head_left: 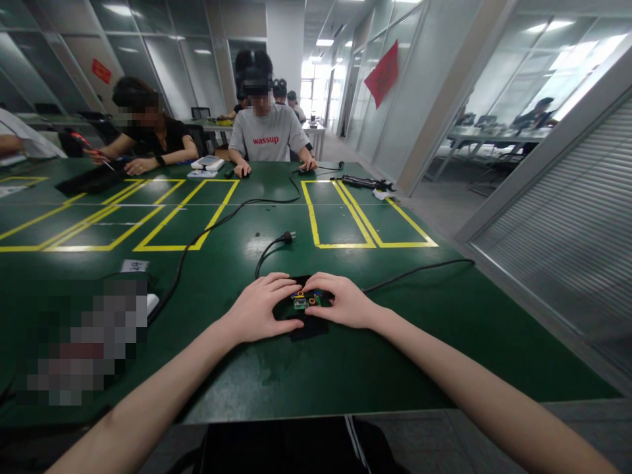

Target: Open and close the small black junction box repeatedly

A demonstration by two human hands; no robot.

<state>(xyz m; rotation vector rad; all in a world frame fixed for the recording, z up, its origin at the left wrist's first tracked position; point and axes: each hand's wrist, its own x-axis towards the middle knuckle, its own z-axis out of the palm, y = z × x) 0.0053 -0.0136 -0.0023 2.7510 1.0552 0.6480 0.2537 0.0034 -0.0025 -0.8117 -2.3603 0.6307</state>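
Note:
A small green circuit board (301,303) with copper-coloured ring coils lies between my hands at the front middle of the table. Black casing (310,327) shows around and below it. My left hand (261,308) curls round the left side, thumb at the near edge and fingertips at the far edge. On the other side, my right hand (343,301) grips the board's right edge between thumb and fingers. The fingers partly cover the casing, so its full shape is hidden. A black cord with a plug (286,237) lies just beyond my left hand.
Yellow tape outlines (345,246) mark the green table (474,342). A long black cable (232,214) crosses it, and another cord (419,268) runs right. A blurred-out object (93,336) lies at left. Across the table, a person (269,131) sits with hands on the tabletop.

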